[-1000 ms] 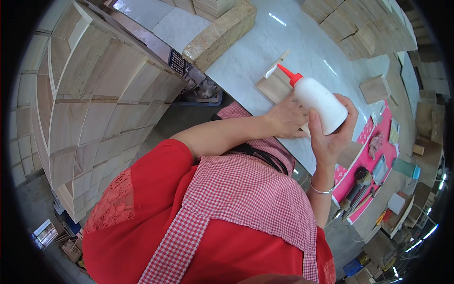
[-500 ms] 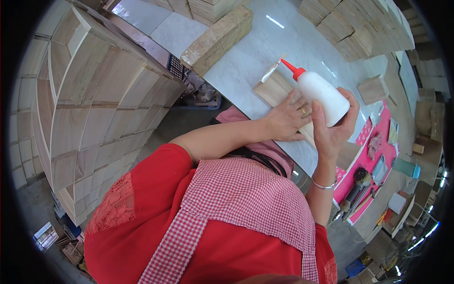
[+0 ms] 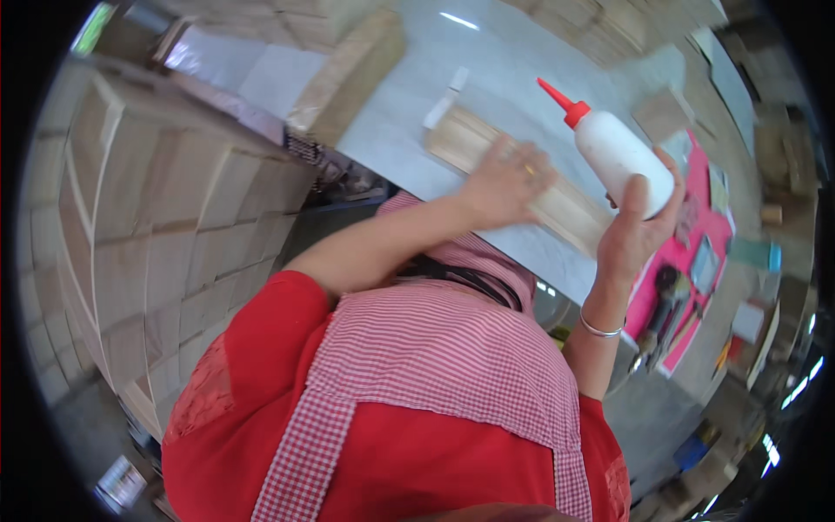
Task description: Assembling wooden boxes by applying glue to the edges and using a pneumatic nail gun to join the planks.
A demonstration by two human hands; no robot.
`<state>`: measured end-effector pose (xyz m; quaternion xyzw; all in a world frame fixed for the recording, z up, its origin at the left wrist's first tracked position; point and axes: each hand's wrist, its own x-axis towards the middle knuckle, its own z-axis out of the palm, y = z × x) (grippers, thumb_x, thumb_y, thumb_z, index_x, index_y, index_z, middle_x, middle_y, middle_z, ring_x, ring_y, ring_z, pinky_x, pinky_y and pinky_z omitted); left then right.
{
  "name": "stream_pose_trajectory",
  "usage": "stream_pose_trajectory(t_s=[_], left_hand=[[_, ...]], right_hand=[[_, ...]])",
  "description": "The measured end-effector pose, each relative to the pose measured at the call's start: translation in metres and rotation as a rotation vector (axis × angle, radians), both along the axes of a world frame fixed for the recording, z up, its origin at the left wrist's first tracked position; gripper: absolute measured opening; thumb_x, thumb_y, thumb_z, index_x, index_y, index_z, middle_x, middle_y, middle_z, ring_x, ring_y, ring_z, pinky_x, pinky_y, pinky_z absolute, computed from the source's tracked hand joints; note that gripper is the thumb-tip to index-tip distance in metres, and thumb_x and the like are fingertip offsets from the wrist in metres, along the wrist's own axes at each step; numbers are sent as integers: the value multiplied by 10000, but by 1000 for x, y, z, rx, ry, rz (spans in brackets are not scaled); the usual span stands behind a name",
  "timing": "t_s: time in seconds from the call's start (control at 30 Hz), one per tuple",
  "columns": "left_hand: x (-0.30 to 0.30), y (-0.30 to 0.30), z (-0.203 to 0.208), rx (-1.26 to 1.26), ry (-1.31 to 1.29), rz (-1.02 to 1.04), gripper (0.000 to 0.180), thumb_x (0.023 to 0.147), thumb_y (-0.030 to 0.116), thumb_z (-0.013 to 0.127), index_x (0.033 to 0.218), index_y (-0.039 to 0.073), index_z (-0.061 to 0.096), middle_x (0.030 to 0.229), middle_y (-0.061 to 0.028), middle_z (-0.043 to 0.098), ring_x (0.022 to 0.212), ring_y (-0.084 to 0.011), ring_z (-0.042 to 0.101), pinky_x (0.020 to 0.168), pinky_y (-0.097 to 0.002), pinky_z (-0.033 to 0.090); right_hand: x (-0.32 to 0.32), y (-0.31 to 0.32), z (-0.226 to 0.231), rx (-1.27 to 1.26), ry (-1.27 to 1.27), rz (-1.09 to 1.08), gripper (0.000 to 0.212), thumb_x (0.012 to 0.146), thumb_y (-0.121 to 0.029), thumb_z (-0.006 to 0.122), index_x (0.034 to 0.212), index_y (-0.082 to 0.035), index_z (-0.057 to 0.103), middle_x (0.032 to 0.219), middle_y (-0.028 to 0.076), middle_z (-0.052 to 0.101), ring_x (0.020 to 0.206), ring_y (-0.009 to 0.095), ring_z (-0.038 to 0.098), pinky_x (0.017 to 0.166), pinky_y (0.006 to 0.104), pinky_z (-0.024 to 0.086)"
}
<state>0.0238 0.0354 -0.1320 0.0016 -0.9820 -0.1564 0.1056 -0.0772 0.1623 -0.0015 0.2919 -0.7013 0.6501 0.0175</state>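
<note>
My right hand [image 3: 633, 230] is closed around a white squeeze bottle [image 3: 616, 157], which is tilted with its red pointed nozzle up and to the left, clear of the wood. My left hand [image 3: 509, 183] lies across a long pale wooden piece [image 3: 570, 213] on the table, fingers stretched out and a little blurred. A white strip or coating [image 3: 446, 100] shows at the far left end of the wood. Part of the wood is hidden beneath my left hand.
Stacked wooden boxes [image 3: 165, 226] rise on the left. A wrapped wooden bundle [image 3: 348, 78] stands at the left edge of the grey-white table [image 3: 452, 52]. More wood stacks [image 3: 591, 26] stand at the back. Tools [image 3: 665, 304] lie on a pink sheet [image 3: 696, 252] at right.
My right hand has carried the bottle to the right, and its nozzle has moved away from the wood's end. My left hand stays on the wood. The whole view has shifted slightly.
</note>
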Motion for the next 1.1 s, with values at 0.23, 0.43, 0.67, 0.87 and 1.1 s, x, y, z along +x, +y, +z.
stream_pose_trajectory(t_s=[0.23, 0.43, 0.67, 0.87, 1.1], left_hand=[[15, -64, 10, -114, -52, 3, 758, 847, 540, 653, 1481, 190, 430, 1535, -101, 384, 1446, -318, 302, 1164, -612, 193], [14, -68, 7, -147, -2, -18, 723, 876, 558, 616, 1477, 196, 441, 1530, -100, 388, 1436, -311, 312, 1163, -599, 212], [14, -65, 12, -121, -51, -2, 729, 868, 516, 648, 1489, 199, 433, 1561, -83, 349, 1462, -300, 276, 1195, -562, 161], [14, -66, 14, -123, -68, 10, 743, 863, 522, 651, 1491, 194, 428, 1561, -83, 349, 1463, -301, 274, 1198, -557, 157], [15, -63, 17, -124, -82, 16, 763, 854, 537, 649, 1494, 188, 424, 1561, -84, 350, 1463, -303, 272, 1198, -558, 158]], right_hand=[[-13, 140, 21, -99, -46, -209, 656, 856, -443, 740, 1270, 12, 513, 1147, 121, 578, 1015, 224, 613, 828, 324, 522], [1, 183, 3, 157, 61, -232, 641, 833, -425, 764, 1251, 3, 535, 1152, 119, 583, 1020, 221, 610, 879, 335, 503], [-1, 180, -1, 170, 24, -158, 590, 829, -332, 786, 1249, 2, 540, 1148, 101, 586, 1027, 182, 583, 891, 314, 482], [-7, 175, 2, 200, 62, -148, 545, 828, -260, 795, 1236, 6, 549, 1153, 93, 583, 1017, 167, 573, 881, 300, 478], [-25, 154, -4, 231, 210, -234, 470, 876, -246, 759, 1222, 4, 564, 1144, 101, 605, 1024, 184, 591, 893, 327, 493]])
